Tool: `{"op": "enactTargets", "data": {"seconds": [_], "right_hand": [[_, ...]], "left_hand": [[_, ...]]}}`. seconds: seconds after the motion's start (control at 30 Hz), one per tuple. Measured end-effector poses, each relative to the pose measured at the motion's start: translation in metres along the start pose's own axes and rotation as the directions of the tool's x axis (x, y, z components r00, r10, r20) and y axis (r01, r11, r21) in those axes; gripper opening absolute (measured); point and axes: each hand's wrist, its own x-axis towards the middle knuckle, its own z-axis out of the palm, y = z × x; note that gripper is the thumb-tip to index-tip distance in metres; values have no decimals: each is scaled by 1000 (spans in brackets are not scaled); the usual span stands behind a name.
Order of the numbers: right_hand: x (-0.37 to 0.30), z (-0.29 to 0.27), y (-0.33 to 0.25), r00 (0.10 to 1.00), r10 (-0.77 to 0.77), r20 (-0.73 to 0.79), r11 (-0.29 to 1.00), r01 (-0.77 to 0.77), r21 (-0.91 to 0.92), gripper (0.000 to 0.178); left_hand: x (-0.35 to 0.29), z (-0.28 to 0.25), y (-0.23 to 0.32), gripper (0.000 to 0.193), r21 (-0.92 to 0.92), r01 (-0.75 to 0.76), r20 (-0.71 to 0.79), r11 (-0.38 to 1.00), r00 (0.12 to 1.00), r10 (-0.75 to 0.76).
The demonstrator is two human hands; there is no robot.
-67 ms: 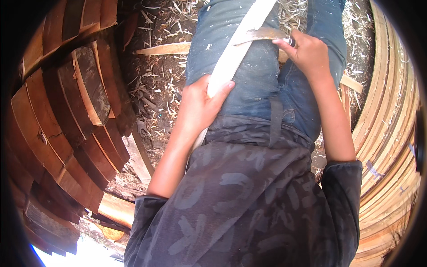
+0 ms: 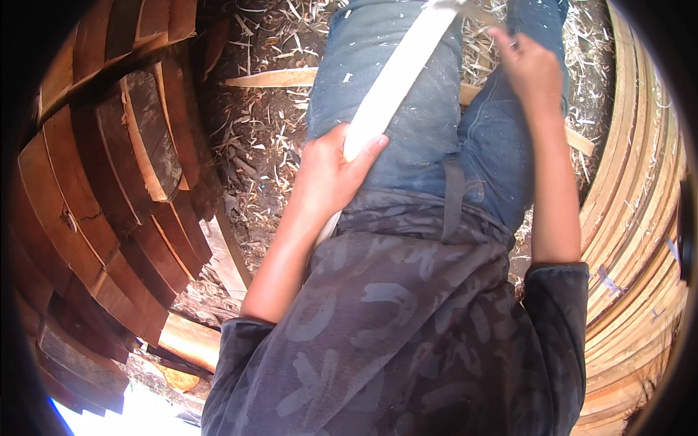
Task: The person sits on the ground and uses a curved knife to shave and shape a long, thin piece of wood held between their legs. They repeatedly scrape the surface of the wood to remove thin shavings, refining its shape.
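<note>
A long pale strip of wood [image 2: 396, 83] lies slanting across my left thigh, its far end near the top edge of the view. My left hand [image 2: 336, 161] is wrapped round its near part, thumb on top; the strip's lower end passes behind my wrist, beside my waist. In my right hand [image 2: 529, 69] is a knife [image 2: 476, 12], smeared by motion, its curved blade at the strip's far end. Whether the blade touches the wood I cannot tell. The knife's handle is mostly hidden inside my fingers.
Stacked reddish-brown wood pieces [image 2: 80, 189] rise on the left. Long pale wooden strips [image 2: 625, 167] are piled on the right. Shavings [image 2: 265, 123] litter the ground, and a flat wooden piece [image 2: 273, 78] runs crosswise under my legs.
My right hand has moved with the knife away from my body, along the wood strip toward its far end. My left hand keeps its hold in nearly the same place.
</note>
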Motion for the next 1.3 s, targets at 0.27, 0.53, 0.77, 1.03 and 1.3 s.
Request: {"op": "enactTargets", "data": {"seconds": [0.27,0.53,0.77,1.03,1.3], "right_hand": [[0,-18,8,998,27,52,999,-29,37,64],[-40,-9,-44,985,-166,47,971,154,185,58],[-6,10,-14,981,-187,-43,982,187,4,63],[18,-3,14,989,134,57,991,-134,8,69],[-15,-1,-28,975,-222,21,975,221,34,68]], "left_hand": [[3,-4,2,30,-128,89,81,988,994,-79],[9,-14,5,31,-182,219,215,959,960,-178],[10,-17,10,35,-233,255,257,938,947,-194],[9,-16,11,33,-202,244,236,949,952,-195],[11,-16,5,35,-207,243,241,948,951,-192]]}}
